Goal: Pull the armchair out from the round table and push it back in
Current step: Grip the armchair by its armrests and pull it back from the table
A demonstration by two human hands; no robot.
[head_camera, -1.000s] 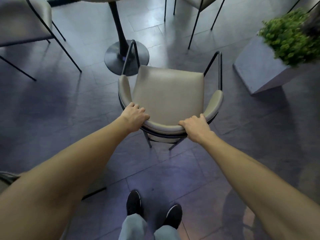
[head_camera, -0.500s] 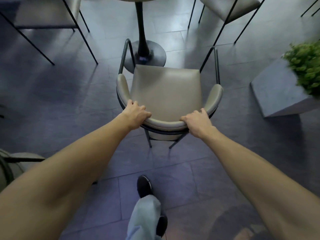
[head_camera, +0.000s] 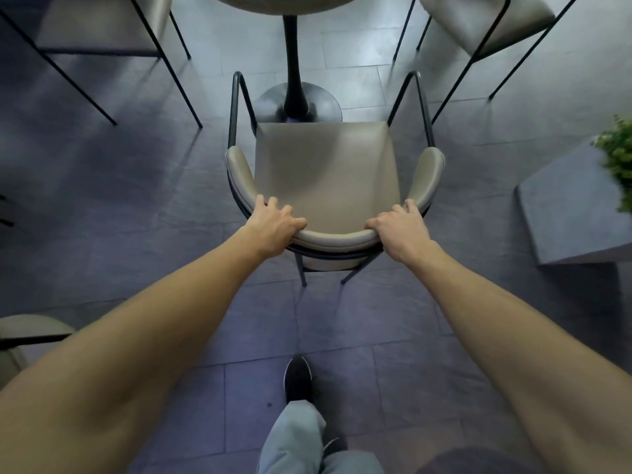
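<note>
we hold the armchair (head_camera: 326, 172) backrest, left hand (head_camera: 273, 227) and right hand (head_camera: 400, 230) both clamped; seat front near round table (head_camera: 284, 3) base, push-in probably unfinished.

No readable text, no labels, no brands, no numbers — nothing legible anywhere

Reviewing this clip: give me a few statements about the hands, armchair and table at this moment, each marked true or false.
1. Both hands grip the armchair's curved backrest. True: left hand, right hand.
2. The seat is fully tucked under the round table. False: the whole seat shows, short of the tabletop.
3. The table stands on a single pedestal base. True.
4. A cushion lies on the seat. False: the seat is bare.
</note>
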